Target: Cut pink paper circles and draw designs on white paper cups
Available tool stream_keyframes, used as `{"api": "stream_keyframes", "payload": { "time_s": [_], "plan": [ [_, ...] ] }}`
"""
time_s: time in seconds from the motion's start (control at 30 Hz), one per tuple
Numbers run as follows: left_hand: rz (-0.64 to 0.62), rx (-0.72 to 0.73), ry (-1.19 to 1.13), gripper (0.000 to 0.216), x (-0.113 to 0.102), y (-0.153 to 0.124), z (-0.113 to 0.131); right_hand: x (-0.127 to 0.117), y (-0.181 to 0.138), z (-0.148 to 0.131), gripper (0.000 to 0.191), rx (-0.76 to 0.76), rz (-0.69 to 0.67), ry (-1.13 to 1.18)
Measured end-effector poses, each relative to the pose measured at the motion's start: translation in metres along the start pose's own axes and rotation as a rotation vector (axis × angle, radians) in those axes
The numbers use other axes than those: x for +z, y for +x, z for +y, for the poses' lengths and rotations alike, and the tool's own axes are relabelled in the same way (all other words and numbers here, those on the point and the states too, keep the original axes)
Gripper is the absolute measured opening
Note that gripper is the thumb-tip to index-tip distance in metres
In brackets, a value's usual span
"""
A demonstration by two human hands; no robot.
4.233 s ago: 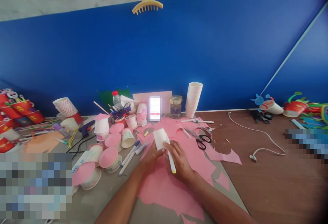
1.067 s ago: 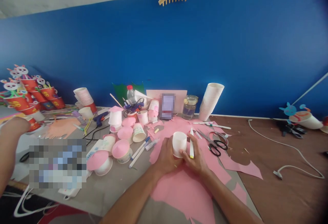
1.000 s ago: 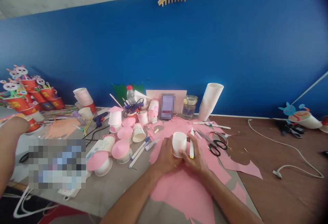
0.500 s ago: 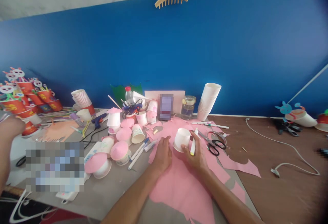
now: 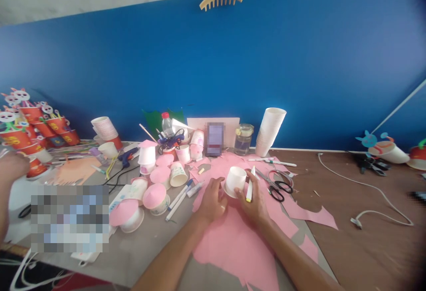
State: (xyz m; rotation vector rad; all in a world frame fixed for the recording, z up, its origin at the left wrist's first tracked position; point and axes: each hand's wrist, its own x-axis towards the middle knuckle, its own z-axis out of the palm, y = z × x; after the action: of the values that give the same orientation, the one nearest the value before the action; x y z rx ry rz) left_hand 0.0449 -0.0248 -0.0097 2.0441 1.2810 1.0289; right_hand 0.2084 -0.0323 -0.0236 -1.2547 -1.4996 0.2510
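Note:
My right hand [image 5: 253,202] grips a white marker with a yellow end [image 5: 249,186] and also steadies an upturned white paper cup [image 5: 235,180] that stands tilted on the pink paper sheet [image 5: 233,242]. My left hand [image 5: 212,200] rests on the pink sheet just left of the cup, fingers loosely curled, holding nothing that I can see. Black-handled scissors [image 5: 278,184] lie right of my right hand.
A stack of white cups [image 5: 269,131], a glass jar [image 5: 242,139] and a bottle [image 5: 165,124] stand by the blue wall. Pink-topped cups [image 5: 155,195] and pens [image 5: 179,195] lie left. A white cable [image 5: 369,198] crosses the brown table. Another person's arm [image 5: 9,180] is at far left.
The cup went from held up in both hands to standing on the pink sheet. My left hand has let go of it and settled beside it.

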Motion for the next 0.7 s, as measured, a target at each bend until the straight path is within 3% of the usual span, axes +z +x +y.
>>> {"api": "stream_keyframes", "payload": {
  "time_s": [0.17, 0.27, 0.43, 0.53, 0.7],
  "plan": [
    [-0.086, 0.058, -0.193, 0.078, -0.002, -0.001, 0.009, -0.001, -0.001, 0.006, 0.053, -0.052, -0.025, -0.015],
    [-0.097, -0.017, -0.274, 0.081, -0.001, -0.002, 0.010, 0.000, -0.002, 0.008, 0.055, -0.050, -0.032, -0.032],
    [-0.056, -0.118, -0.290, 0.054, 0.002, -0.001, 0.013, 0.000, -0.003, 0.009, 0.053, -0.130, -0.074, 0.009],
    [0.000, -0.146, -0.290, 0.049, 0.002, 0.000, 0.014, -0.003, 0.002, 0.006, 0.049, -0.163, -0.056, 0.078],
    [0.008, -0.215, -0.282, 0.048, 0.003, 0.001, 0.012, -0.007, 0.013, -0.002, 0.042, -0.016, 0.073, 0.104]
  ]
}}
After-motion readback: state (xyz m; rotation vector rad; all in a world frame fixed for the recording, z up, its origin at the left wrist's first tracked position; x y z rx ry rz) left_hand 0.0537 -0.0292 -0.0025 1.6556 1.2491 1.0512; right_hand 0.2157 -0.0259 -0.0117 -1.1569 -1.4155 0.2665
